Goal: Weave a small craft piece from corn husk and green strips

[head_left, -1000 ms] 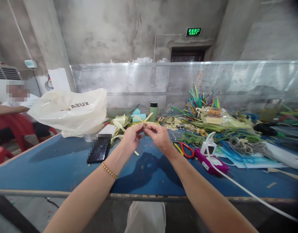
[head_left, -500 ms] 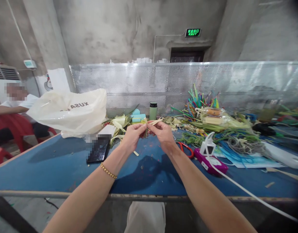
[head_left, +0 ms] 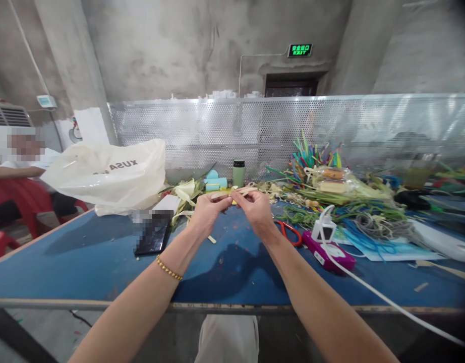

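Note:
My left hand [head_left: 206, 210] and my right hand [head_left: 254, 205] meet over the middle of the blue table [head_left: 115, 267], thumbs and fingertips pinched close together. Between them runs a pale, flat strip of dried leaf or husk [head_left: 249, 190], its ends showing above both hands. A bit of yellow shows at the right fingertips; what it belongs to is too small to tell. Both hands are closed on the strip, and the fingers hide its middle. Behind them lie pale husk leaves [head_left: 185, 191] and a light-blue roll [head_left: 216, 182].
A green bottle [head_left: 238, 175] stands behind my hands. To the right are red-handled scissors [head_left: 290, 234], a purple power strip [head_left: 328, 250] with a white cable, and tangled cords [head_left: 384, 225]. A phone [head_left: 154, 234] and a white plastic bag [head_left: 111, 174] lie left. A person sits beyond the bag.
The fingers have shifted slightly. A pale strip end now shows above my left hand too, and the small dark greenish piece under the fingertips is no longer visible.

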Available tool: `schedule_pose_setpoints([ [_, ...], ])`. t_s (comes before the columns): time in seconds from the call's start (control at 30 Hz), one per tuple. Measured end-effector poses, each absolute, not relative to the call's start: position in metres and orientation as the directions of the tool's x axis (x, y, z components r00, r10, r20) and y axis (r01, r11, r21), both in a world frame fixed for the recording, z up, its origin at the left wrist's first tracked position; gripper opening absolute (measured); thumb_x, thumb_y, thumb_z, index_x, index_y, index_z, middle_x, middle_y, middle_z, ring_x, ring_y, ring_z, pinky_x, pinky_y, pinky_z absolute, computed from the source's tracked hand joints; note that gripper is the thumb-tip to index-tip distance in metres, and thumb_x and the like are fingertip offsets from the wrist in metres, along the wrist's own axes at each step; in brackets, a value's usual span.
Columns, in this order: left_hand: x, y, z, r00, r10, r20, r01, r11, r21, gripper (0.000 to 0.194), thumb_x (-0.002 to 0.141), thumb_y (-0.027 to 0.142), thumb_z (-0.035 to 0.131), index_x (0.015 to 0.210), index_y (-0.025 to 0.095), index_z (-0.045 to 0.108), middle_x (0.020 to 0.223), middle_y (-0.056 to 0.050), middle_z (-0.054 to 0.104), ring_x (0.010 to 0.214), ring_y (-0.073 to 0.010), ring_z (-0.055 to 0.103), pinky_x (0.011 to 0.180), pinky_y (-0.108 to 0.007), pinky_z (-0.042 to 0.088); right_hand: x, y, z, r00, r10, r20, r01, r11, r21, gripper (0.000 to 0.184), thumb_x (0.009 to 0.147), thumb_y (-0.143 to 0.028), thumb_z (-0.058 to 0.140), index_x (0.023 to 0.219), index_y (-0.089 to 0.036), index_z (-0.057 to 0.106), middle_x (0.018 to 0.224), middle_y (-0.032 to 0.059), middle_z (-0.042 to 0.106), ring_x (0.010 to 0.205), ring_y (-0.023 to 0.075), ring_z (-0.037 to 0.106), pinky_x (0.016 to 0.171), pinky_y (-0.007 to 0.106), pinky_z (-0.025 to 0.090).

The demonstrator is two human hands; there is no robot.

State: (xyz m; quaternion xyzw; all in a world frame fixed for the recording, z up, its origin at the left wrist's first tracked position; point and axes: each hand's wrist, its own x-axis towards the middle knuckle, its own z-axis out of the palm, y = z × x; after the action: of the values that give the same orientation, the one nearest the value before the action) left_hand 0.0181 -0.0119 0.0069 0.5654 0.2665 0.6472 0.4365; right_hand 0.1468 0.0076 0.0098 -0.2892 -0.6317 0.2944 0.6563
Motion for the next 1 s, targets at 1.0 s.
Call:
schedule_pose_setpoints([
  [1.0, 0.011, -0.001, 0.001, 0.049, 0.931, 0.363, -0.321, -0.329, 0.888, 0.023, 0.059, 0.024, 0.079, 0.074, 0.011, 0.068, 0.063, -0.002, 0.064, 0.053, -0.0091, 0.052, 0.055, -0.024, 0.035, 0.159, 0.014, 0.017, 0.296, 0.827, 0.478, -0.075, 0.519, -0.851, 0.042, 0.071, -0.059, 0.066, 0.073, -0.018, 0.060, 0.064, 0.0019, 0.064, 0.046, 0.0115, 0.053, 0.043, 0.024, 0.036],
])
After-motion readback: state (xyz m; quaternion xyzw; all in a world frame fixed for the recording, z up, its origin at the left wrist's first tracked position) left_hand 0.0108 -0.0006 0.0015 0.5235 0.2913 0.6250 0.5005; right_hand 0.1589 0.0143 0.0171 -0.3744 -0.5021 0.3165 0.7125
